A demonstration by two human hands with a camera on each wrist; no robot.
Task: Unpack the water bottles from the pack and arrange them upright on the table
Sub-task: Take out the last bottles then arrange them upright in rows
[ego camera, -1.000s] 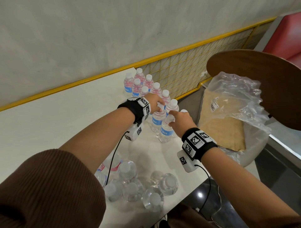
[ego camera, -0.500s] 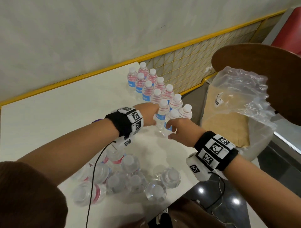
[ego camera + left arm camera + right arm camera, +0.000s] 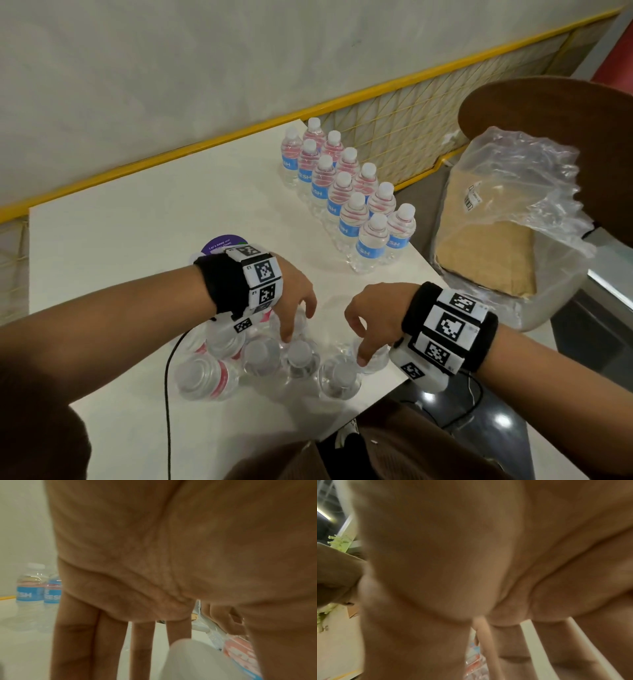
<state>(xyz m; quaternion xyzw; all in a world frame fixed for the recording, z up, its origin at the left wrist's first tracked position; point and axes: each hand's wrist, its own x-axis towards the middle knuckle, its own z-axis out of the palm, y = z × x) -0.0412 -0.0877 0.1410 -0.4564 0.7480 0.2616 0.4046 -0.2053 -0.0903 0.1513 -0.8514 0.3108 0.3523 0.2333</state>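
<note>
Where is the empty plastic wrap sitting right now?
In the head view, the plastic wrap sits off the table's right edge, on a chair, beyond the right hand.

Upright bottles (image 3: pixel 346 192) stand behind the pack (image 3: pixel 260 356) on the table (image 3: pixel 137 240).

Blue bottle labels (image 3: pixel 364 252) read "ESH"/"RESH"; the purple table sticker (image 3: pixel 222 244) seemingly begins "Let's keep our".

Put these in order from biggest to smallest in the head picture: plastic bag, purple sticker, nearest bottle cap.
1. plastic bag
2. purple sticker, partly hidden by the left wrist
3. nearest bottle cap, a close call, since it sits nearer the camera
</note>
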